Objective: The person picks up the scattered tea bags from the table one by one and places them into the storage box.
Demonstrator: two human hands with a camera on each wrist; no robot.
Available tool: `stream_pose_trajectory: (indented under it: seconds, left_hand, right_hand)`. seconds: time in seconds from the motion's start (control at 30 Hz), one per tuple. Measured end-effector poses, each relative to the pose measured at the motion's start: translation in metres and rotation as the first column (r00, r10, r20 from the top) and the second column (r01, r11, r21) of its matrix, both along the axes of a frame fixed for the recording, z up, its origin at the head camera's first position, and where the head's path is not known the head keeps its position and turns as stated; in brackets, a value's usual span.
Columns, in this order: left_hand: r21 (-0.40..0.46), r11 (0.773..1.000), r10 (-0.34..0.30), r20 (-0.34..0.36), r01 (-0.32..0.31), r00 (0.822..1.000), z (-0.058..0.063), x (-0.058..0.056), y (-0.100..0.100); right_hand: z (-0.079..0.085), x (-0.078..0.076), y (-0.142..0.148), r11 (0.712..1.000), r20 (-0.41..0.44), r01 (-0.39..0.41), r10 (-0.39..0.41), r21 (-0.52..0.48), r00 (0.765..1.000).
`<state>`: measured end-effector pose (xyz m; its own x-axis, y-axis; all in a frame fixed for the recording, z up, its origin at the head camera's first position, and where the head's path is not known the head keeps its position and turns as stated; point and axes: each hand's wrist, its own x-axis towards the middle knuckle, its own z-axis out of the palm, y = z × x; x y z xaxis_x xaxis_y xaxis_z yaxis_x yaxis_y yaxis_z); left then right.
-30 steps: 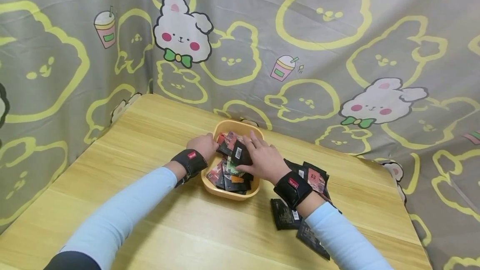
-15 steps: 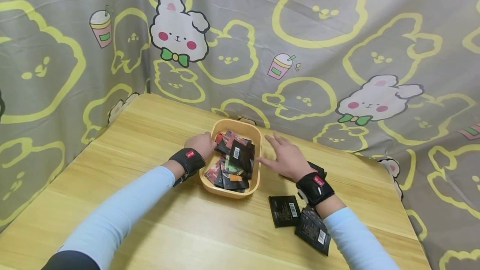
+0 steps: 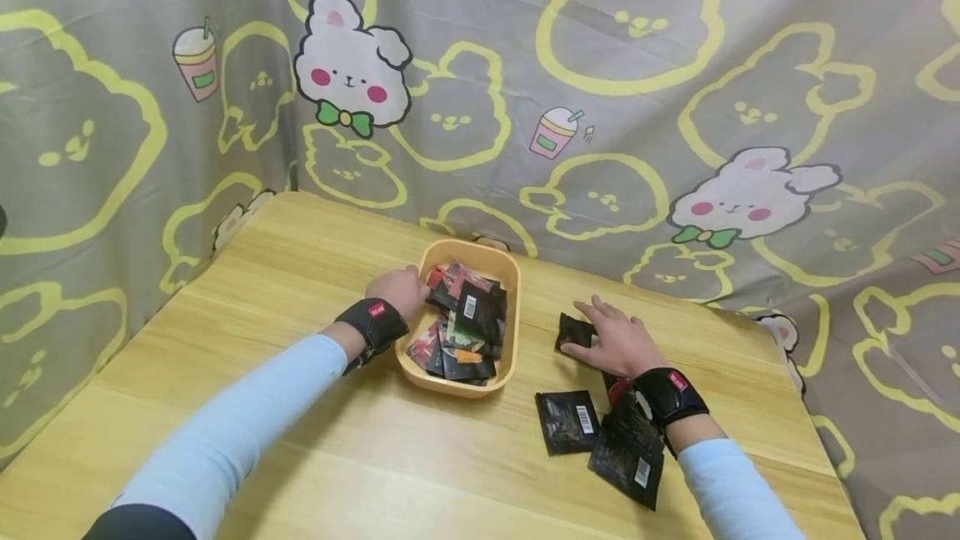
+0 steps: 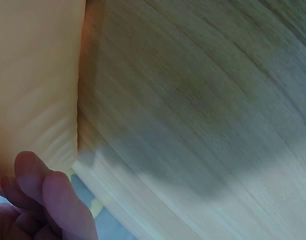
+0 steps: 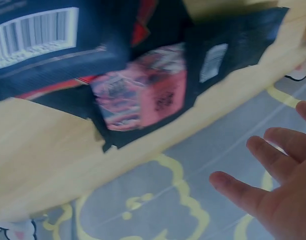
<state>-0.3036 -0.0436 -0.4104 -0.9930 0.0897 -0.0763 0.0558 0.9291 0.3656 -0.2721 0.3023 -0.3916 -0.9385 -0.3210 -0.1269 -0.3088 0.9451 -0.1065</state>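
A yellow-orange plastic basket (image 3: 512,307) stands on the table, holding several small flat sachets (image 3: 482,312), some black and some with red or green prints. My left hand (image 3: 397,292) grips the basket's left rim with curled fingers; in the left wrist view its fingers (image 4: 63,200) lie against the basket's outer wall. Over the loose pile on the right, my right hand (image 3: 618,344) hovers with spread fingers and holds nothing. A black sachet (image 3: 572,332) lies partly beneath its fingertips. In the right wrist view a pink-printed sachet (image 5: 143,95) lies among black ones.
Two black sachets with barcodes, one single (image 3: 566,422) and one overlapping others (image 3: 628,465), lie nearer the front. The wooden table (image 3: 315,457) meets a grey patterned curtain (image 3: 465,165) along its back and side edges.
My right hand has let go of a black sachet in the basket, lifted away and moved right to the loose sachets. My left hand has stayed on the rim.
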Motion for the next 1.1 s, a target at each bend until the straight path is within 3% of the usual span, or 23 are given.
stream_pose_trajectory:
  seconds: [0.4, 0.6, 0.73, 0.83, 0.93, 1.1]
  left_hand:
    - [0.025, 1.0, 0.013, 0.006, -0.013, 1.0, -0.001, 0.003, 0.0]
    - [0.031, 0.999, 0.014, -0.001, -0.014, 1.0, -0.005, 0.001, 0.001]
    - [0.036, 0.999, 0.009, -0.009, -0.009, 1.0, -0.006, -0.001, 0.001]
    - [0.04, 0.999, 0.005, -0.016, -0.004, 1.0, -0.006, -0.002, 0.001]
    - [0.038, 0.999, 0.006, -0.021, -0.005, 1.0, -0.005, -0.003, 0.0]
    - [0.031, 1.0, 0.007, -0.018, -0.006, 1.0, -0.004, -0.002, 0.0]
  right_hand:
    - [-0.021, -0.004, 0.007, 1.0, 0.114, 0.0, -0.002, 0.017, 0.994]
    - [-0.024, -0.007, 0.009, 1.0, 0.192, -0.005, 0.002, 0.017, 0.981]
    - [-0.026, -0.009, 0.008, 1.0, 0.2, -0.002, -0.001, 0.015, 0.98]
    - [-0.03, -0.009, 0.007, 1.0, 0.146, -0.013, 0.009, 0.025, 0.989]
    - [-0.034, -0.009, 0.004, 0.998, 0.038, -0.032, 0.03, 0.06, 0.999]
    - [-0.033, -0.004, -0.001, 0.993, -0.152, -0.033, 0.049, 0.11, 0.987]
